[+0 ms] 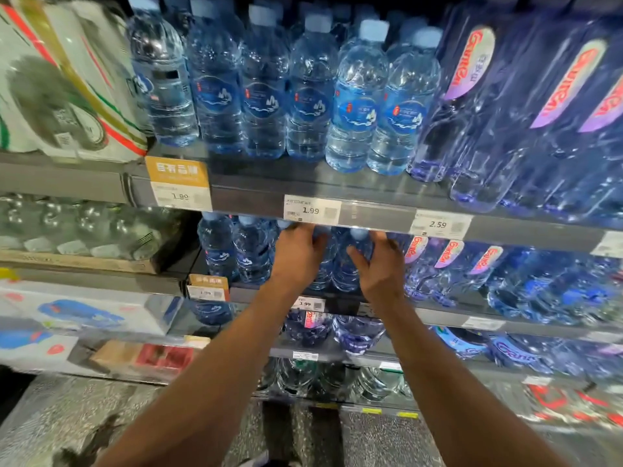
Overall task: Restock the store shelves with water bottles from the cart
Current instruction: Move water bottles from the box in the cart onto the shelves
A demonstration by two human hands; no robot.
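Note:
Both my hands reach onto the second shelf [269, 291], under the 1.99 price tag. My left hand [296, 254] grips a clear blue water bottle [322, 264] that stands on that shelf. My right hand [377, 264] grips the neighbouring water bottle [350, 261], whose pale blue cap shows above my fingers. Two more matching bottles [232, 251] stand upright to the left of my hands. A full row of the same bottles [313, 92] lines the shelf above. The cart is out of view.
Tall blue bottles with purple labels [556, 96] fill the right side of both shelves. White packs [57, 79] and shrink-wrapped bottles [84, 230] sit at left. Lower shelves hold larger water bottles [357, 335]. Speckled floor [67, 409] lies below.

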